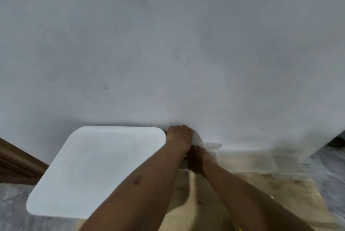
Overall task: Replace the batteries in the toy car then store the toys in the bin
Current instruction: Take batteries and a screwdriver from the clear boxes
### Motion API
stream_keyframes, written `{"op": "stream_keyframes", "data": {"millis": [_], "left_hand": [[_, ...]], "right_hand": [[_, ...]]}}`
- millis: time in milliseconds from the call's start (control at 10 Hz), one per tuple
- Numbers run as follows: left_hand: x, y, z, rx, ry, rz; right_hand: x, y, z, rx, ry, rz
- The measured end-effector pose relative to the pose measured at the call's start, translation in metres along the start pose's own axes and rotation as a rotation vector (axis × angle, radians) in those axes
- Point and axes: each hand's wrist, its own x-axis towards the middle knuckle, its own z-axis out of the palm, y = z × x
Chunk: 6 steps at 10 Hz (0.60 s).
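A white rounded-square lid [97, 171] lies flat at the lower left, close to the wall. To its right, a translucent clear bin [246, 160] sits against the foot of the wall, and its contents are too blurred to make out. My left hand [179, 135] is curled in a fist around the bin's far left corner, beside the lid's edge. Just below it, my right hand [196, 160] is in shadow at the bin's near left end, with its fingers hidden. No toy car or batteries show.
A plain white wall [168, 44] fills the upper view. A beige mat [233, 193] covers the grey marbled floor [13, 208] under my arms. Brown wooden trim [16, 163] runs at the far left. A small yellow piece [238, 228] peeks in at the bottom edge.
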Motion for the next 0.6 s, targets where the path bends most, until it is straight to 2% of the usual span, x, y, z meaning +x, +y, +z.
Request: {"op": "stream_keyframes", "data": {"millis": [100,300,400,600], "left_hand": [[0.001,0.002,0.001,0.025,0.000,0.004],[0.003,0.002,0.007,0.048,-0.015,-0.016],[-0.004,0.003,0.007,0.045,-0.030,-0.008],[-0.016,0.006,0.015,0.012,-0.006,0.035]], "right_hand": [[-0.001,-0.003,0.004,0.044,0.077,0.011],[-0.001,0.004,0.010,0.003,0.033,-0.052],[-0.031,0.013,-0.008,0.031,0.087,-0.150],[-0.076,0.041,-0.001,0.005,0.308,-0.344]]}}
